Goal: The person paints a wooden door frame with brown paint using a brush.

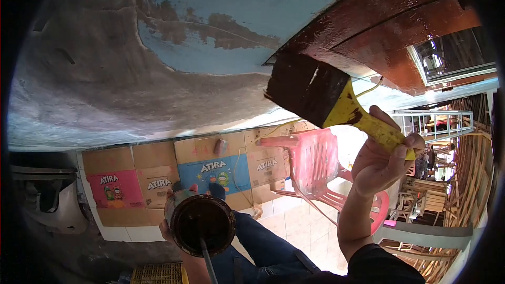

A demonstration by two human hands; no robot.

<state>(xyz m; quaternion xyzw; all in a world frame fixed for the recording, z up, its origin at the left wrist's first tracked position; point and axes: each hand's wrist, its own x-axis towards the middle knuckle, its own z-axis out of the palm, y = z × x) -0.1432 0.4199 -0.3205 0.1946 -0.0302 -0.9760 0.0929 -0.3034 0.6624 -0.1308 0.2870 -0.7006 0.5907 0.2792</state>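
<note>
My right hand is closed around the yellow handle of a wide paintbrush. Dark brown paint coats its bristles, and smears of it mark the handle. In this view the bristle end overlaps the lower corner of a glossy brown wooden panel, where it meets the wall. Lower down, my left hand grips a round paint can from the side, most of the hand hidden behind it. Dark liquid fills the can's inside, and a thin stick leans out over the rim.
A grey and light-blue wall with bare patches spans the top. Flattened cardboard covers the floor below. A red plastic chair stands beside a metal ladder. A yellow crate and stacked wood are near the edges.
</note>
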